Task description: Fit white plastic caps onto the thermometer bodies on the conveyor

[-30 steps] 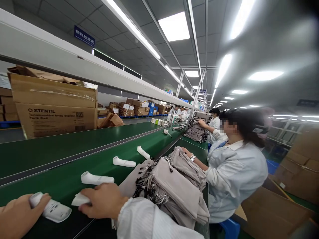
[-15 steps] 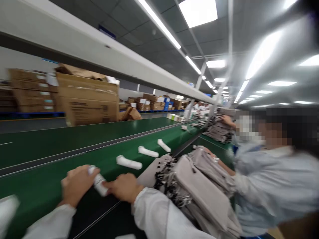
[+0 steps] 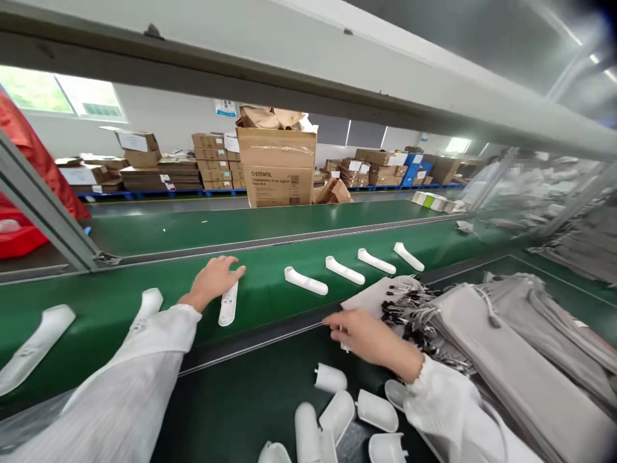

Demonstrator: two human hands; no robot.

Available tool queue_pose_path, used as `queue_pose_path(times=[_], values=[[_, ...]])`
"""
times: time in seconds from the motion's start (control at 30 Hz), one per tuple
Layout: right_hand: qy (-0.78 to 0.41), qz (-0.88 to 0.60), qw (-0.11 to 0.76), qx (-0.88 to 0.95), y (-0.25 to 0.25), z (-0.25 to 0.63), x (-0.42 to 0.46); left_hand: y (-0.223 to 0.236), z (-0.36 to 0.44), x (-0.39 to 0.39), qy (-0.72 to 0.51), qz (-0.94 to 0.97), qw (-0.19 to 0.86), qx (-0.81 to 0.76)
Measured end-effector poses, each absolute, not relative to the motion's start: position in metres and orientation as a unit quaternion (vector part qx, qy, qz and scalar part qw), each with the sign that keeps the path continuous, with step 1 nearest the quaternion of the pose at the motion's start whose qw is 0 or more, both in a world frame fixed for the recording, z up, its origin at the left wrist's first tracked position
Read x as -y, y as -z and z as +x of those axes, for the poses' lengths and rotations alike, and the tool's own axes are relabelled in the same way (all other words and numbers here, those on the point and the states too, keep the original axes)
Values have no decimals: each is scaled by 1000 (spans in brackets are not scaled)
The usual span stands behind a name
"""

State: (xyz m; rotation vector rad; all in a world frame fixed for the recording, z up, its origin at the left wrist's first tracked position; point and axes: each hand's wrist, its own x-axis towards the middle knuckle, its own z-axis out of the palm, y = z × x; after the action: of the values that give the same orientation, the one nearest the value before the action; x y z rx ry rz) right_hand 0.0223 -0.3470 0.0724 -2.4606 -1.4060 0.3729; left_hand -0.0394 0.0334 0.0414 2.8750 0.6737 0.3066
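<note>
Since half a second ago your hands are moving apart: your left hand (image 3: 214, 278) is now lying open, fingers touching a white thermometer (image 3: 228, 303) on the green belt (image 3: 120, 302). Your right hand (image 3: 369, 334), relaxed and holding nothing, is hovering near white caps (image 3: 337, 411), left of the grey pouches (image 3: 482, 328).

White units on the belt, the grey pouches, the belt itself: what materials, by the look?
White units, like the one under the left hand, at: likely moulded plastic, smooth, soft sheen, rounded seamless edges. Grey pouches: woven or non-woven fabric, matte, folds and drawcords show. Belt: green, matte, probably PVC or rubber; even, untextured surface. Right hand hovers near the pouches.
</note>
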Motion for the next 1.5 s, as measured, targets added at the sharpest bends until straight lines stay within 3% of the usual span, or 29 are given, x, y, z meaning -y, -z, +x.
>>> queue_pose_path(times=[0.23,0.4,0.6,0.83,1.13,1.37,1.5], values=[[-124,-871,69,471,-60,-19,358,-5,-61,-33,-176,937,142,-265],[-158,-828,131,523,-75,-28,371,-8,-50,-25,-176,936,130,-274],[-225,-773,93,585,-68,-35,364,-3,-38,-10,-190,934,121,-276],[-325,-731,145,582,-85,-26,351,0,-27,12,-210,929,120,-280],[-252,-731,118,623,-64,-27,348,8,-6,29,-228,927,124,-271],[-292,-755,91,580,-65,-33,330,6,6,38,-220,929,137,-264],[-310,-753,130,565,-64,-26,333,9,13,45,-235,928,137,-255]])
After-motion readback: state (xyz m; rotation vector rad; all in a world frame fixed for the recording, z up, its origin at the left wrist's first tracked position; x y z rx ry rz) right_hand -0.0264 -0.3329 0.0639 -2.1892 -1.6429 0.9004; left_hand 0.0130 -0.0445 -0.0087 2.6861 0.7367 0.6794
